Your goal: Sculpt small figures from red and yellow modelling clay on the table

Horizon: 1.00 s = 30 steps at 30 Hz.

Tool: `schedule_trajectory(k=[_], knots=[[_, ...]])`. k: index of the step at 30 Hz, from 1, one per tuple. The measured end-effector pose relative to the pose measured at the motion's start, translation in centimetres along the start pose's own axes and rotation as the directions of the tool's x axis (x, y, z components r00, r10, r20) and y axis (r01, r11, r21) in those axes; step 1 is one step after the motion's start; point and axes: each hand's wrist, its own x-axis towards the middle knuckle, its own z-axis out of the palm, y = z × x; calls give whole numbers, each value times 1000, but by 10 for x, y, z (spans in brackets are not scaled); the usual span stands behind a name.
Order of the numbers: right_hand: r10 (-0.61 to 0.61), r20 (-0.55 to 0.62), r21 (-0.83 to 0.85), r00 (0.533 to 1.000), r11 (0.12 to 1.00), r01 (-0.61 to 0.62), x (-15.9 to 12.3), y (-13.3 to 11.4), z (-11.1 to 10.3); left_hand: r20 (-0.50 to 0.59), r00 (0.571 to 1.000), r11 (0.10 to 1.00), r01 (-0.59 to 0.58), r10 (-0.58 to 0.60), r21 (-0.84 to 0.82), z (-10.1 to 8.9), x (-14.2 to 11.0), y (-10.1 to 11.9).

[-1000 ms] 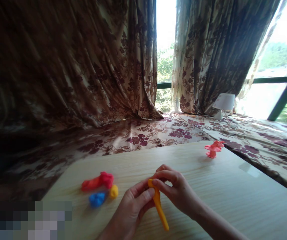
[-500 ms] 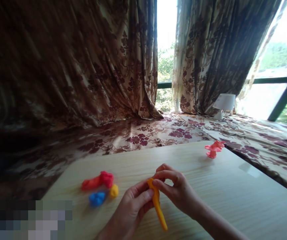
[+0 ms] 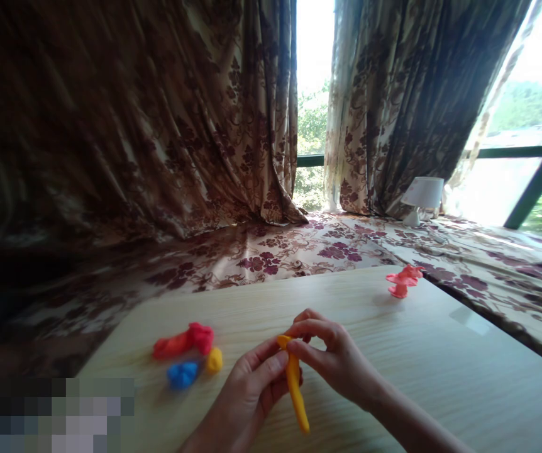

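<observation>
A long yellow roll of modelling clay (image 3: 294,387) hangs down between my hands, its top end pinched and somewhat flattened. My left hand (image 3: 256,380) grips it from the left, thumb on the near side and fingers behind. With thumb and fingers, my right hand (image 3: 334,349) pinches the upper end from the right. Left of my hands, on the table, lie a red and pink lump of clay (image 3: 186,341), a blue lump (image 3: 183,375) and a small yellow ball (image 3: 214,360).
The pale wooden table (image 3: 370,402) has a coral-coloured clay figure (image 3: 403,281) standing near its far right corner. Beyond lies flowered cloth (image 3: 290,248) with a white lamp (image 3: 422,192) on it. Patterned curtains (image 3: 158,126) hang by the windows.
The lower end of the yellow clay roll has swung slightly left. Both hands stay nearly in place, still pinching its upper part.
</observation>
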Motion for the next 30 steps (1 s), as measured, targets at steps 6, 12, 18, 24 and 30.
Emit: schedule_trajectory(k=[6,12,18,24,30], knots=[[-45,-68,-55,997,998,41,2,0,3,3,1000,1000,8,-8,4,-1,1,-3],[43,28,-35,999,999,-42,2,-2,-4,-2,1000,999,2,-2,-42,-2,1,-2],[-10,-3,-1,1000,1000,10,1,2,0,18,1000,999,3,-2,-36,0,0,-1],[-30,-64,-7,997,1000,30,3,0,1,29,999,998,18,-16,-54,1,-1,-3],[23,1,12,1000,1000,-23,0,-1,2,50,999,1000,8,-7,-22,3,0,-3]])
